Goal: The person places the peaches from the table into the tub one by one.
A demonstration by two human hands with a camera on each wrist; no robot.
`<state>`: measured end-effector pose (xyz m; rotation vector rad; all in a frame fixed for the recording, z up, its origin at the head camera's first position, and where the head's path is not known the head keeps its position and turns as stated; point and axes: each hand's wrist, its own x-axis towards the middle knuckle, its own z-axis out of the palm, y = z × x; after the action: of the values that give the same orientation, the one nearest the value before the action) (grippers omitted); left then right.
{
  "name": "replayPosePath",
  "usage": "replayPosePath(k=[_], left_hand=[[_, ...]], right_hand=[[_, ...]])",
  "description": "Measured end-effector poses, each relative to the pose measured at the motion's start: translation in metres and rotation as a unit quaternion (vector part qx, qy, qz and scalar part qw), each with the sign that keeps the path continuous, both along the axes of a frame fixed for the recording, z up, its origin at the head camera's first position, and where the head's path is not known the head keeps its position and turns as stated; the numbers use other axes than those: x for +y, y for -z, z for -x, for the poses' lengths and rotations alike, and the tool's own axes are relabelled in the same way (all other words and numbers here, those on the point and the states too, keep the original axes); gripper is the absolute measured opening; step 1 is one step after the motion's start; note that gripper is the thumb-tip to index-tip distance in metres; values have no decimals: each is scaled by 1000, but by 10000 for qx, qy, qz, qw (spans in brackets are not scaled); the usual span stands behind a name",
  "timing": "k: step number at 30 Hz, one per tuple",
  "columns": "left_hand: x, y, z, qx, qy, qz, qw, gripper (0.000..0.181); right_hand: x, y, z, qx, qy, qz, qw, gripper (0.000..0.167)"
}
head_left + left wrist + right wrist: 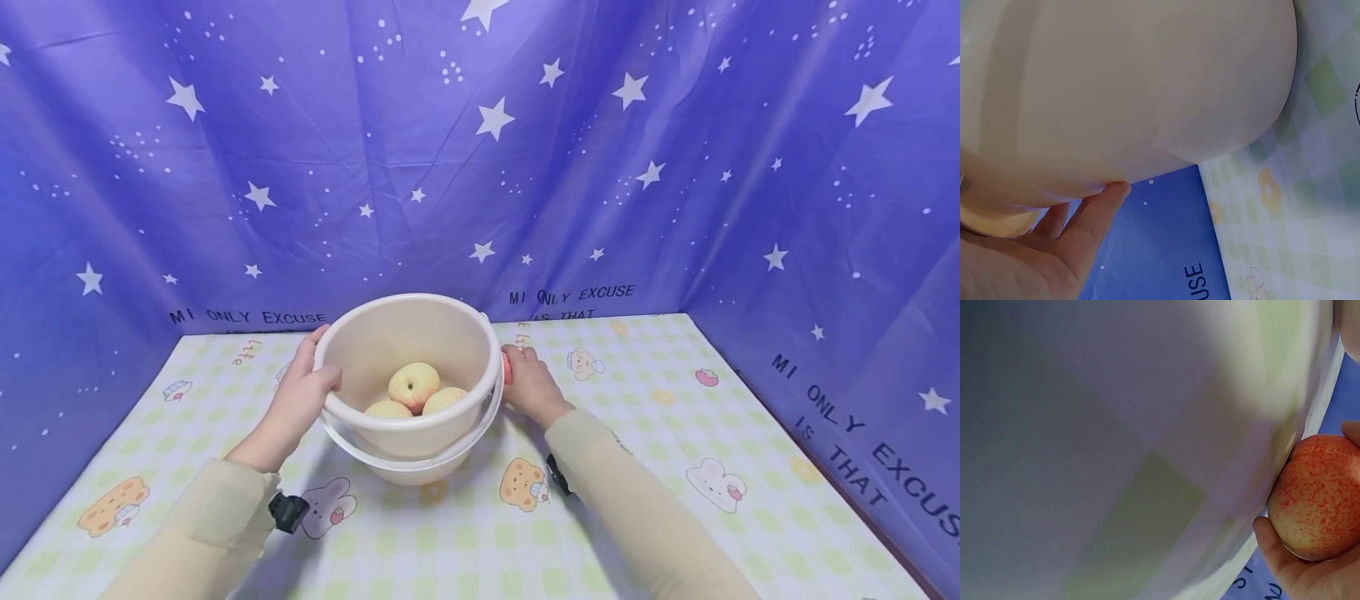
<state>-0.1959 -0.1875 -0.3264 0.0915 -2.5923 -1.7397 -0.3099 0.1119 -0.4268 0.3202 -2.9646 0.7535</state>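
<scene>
A cream-white bucket (408, 437) is at the middle of the table, its mouth facing up toward me. Several pale yellow peaches with a red blush lie in it, the topmost peach (414, 385) showing its stem hollow. My left hand (288, 408) grips the bucket's left rim, thumb over the edge and fingers along the outer wall (1147, 81). On the other side, my right hand (534, 387) holds a redder peach (1316, 497) with curled fingers, low beside the bucket's right wall. From the head view the bucket mostly hides that peach.
The bucket's white handle (480, 433) hangs down around its front. A checked cloth with cartoon prints covers the table (630, 517). Blue star-patterned curtains (420, 150) stand behind the table and on both sides. A black band (288, 511) is on the left wrist.
</scene>
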Motion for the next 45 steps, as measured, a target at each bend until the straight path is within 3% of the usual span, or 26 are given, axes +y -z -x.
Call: replayPosePath(k=[14, 35, 45], left_hand=[[1, 1, -1, 65, 7, -84, 9999, 90], [0, -1, 0, 62, -4, -79, 9999, 90], [0, 1, 0, 69, -5, -94, 9999, 91]], right_hand=[[1, -2, -5, -44, -1, 61, 10000, 68], [3, -3, -7, 5, -336, -3, 9994, 75], [5, -1, -9, 38, -255, 26, 9997, 74]])
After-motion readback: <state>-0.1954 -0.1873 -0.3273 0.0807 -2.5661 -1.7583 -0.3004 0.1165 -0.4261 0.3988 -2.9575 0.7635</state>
